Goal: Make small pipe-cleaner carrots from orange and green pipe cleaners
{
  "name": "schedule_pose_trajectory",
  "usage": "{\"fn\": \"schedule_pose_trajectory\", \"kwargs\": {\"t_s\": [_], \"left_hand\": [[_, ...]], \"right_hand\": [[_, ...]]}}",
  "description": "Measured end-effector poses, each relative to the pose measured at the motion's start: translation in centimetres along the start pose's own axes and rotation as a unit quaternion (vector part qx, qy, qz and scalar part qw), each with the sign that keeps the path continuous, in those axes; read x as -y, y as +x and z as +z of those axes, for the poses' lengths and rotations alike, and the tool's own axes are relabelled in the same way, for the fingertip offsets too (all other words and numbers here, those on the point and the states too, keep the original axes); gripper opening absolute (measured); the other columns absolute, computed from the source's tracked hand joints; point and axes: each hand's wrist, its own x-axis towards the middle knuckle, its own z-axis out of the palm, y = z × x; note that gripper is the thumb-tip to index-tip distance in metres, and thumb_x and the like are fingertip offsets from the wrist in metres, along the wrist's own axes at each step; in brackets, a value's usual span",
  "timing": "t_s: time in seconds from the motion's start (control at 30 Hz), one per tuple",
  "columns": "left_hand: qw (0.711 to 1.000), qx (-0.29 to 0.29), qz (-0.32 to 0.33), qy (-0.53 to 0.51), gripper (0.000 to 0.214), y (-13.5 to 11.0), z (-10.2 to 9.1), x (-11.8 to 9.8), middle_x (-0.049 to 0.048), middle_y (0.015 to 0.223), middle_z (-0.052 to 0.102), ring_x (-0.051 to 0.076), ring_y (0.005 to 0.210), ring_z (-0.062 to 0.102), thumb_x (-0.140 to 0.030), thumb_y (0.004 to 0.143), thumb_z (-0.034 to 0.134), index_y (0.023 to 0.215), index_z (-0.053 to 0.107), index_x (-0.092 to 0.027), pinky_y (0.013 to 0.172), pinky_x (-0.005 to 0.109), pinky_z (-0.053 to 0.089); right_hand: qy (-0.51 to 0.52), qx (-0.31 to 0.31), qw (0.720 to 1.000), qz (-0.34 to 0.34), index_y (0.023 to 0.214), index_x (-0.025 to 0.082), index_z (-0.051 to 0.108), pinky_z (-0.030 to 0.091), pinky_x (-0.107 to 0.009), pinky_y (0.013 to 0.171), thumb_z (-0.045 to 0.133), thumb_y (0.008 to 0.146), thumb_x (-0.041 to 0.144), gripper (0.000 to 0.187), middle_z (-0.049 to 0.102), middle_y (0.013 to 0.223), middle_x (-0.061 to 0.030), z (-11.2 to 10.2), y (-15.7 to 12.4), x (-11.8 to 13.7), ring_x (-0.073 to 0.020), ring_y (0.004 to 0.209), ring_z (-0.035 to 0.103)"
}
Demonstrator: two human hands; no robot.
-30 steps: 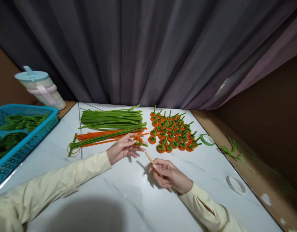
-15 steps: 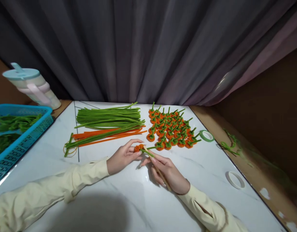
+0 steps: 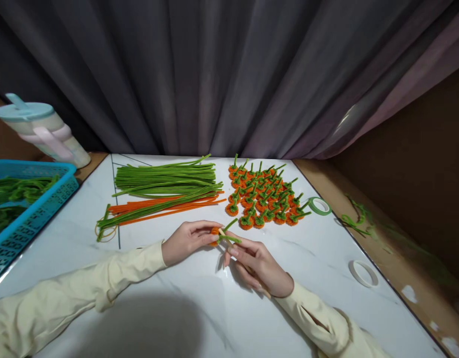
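Head view: the small orange fuzzy piece point(image 3: 214, 235) with green stems point(image 3: 231, 239) is between the 2 hands, pinched in the fingertips of the left hand point(image 3: 186, 242). The right hand point(image 3: 264, 263) is closed on a pale stick point(image 3: 265, 292), its tip up against the piece near the stems; whether the 2 hands touch, I cannot tell. Beyond them, similar orange-and-green pieces point(image 3: 262, 198) cluster on the white table point(image 3: 289, 243). Any lettering on the blue-lidded tumbler point(image 3: 46, 133) or the 2 tape rolls point(image 3: 352, 273) is too small to read.
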Motion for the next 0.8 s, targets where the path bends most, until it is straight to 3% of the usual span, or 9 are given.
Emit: {"fn": "schedule_pose_trajectory", "kwargs": {"t_s": [0.07, 0.13, 0.3, 0.43, 0.7, 0.8], "left_hand": [[1.0, -0.01, 0.004, 0.0, 0.032, -0.02, 0.06, -0.12, 0.0085, 0.094, 0.068, 0.019, 0.085, 0.063, -0.03, 0.07, 0.07, 0.097, 0.066, -0.013, 0.075, 0.028, 0.052], [1.0, -0.014, 0.007, -0.007, 0.03, -0.03, 0.13, -0.22, 0.0077, 0.09, 0.068, 0.017, 0.081, 0.063, -0.029, 0.069, 0.07, 0.094, 0.065, -0.013, 0.072, 0.027, 0.052], [0.999, -0.038, 0.006, 0.001, 0.026, -0.05, 0.23, -0.33, 0.0062, 0.083, 0.069, 0.016, 0.074, 0.063, -0.029, 0.068, 0.071, 0.087, 0.064, -0.013, 0.067, 0.025, 0.051], [0.999, -0.045, 0.009, 0.011, 0.025, -0.04, 0.25, -0.35, 0.0063, 0.081, 0.069, 0.015, 0.07, 0.063, -0.029, 0.068, 0.072, 0.084, 0.064, -0.012, 0.063, 0.025, 0.051], [1.0, -0.029, -0.006, 0.008, 0.025, -0.06, 0.13, -0.02, 0.0057, 0.076, 0.068, 0.013, 0.067, 0.061, -0.031, 0.07, 0.07, 0.083, 0.062, -0.012, 0.059, 0.022, 0.05], [1.0, -0.001, -0.01, 0.0, 0.027, -0.03, 0.02, 0.24, 0.0056, 0.081, 0.067, 0.014, 0.072, 0.062, -0.032, 0.073, 0.067, 0.09, 0.063, -0.013, 0.063, 0.023, 0.051]], "right_hand": [[0.016, 0.001, 1.0, 0.004, 0.118, 0.016, 0.053, 0.017, -0.015, 0.026, 0.057, 0.084, 0.035, 0.039, 0.063, 0.076, -0.0034, -0.03, -0.07, 0.04, 0.0014, 0.027, 0.031], [0.022, 0.006, 1.0, 0.011, 0.118, 0.016, 0.054, 0.017, -0.015, 0.025, 0.057, 0.084, 0.034, 0.039, 0.064, 0.085, -0.0067, -0.05, -0.1, 0.1, 0.0019, 0.027, 0.033], [0.05, 0.024, 0.998, 0.017, 0.107, 0.011, 0.06, 0.019, -0.014, 0.023, 0.057, 0.084, 0.031, 0.03, 0.064, 0.079, -0.0063, -0.07, -0.07, 0.36, 0.0007, 0.025, 0.036], [0.058, 0.027, 0.998, 0.029, 0.101, 0.009, 0.062, 0.018, -0.013, 0.021, 0.057, 0.084, 0.029, 0.027, 0.062, 0.067, -0.0027, 0.0, -0.11, 0.67, 0.002, 0.022, 0.029], [-0.015, 0.01, 0.999, 0.041, 0.121, 0.018, 0.052, 0.016, -0.014, 0.021, 0.056, 0.084, 0.035, 0.041, 0.058, 0.075, 0.0, 0.22, -0.43, 0.73, 0.0024, 0.023, 0.03], [-0.06, -0.002, 0.997, 0.038, 0.116, 0.016, 0.056, 0.015, -0.015, 0.022, 0.054, 0.085, 0.038, 0.038, 0.054, 0.067, 0.0028, 0.36, -0.46, 0.51, 0.0019, 0.024, 0.028]]}}
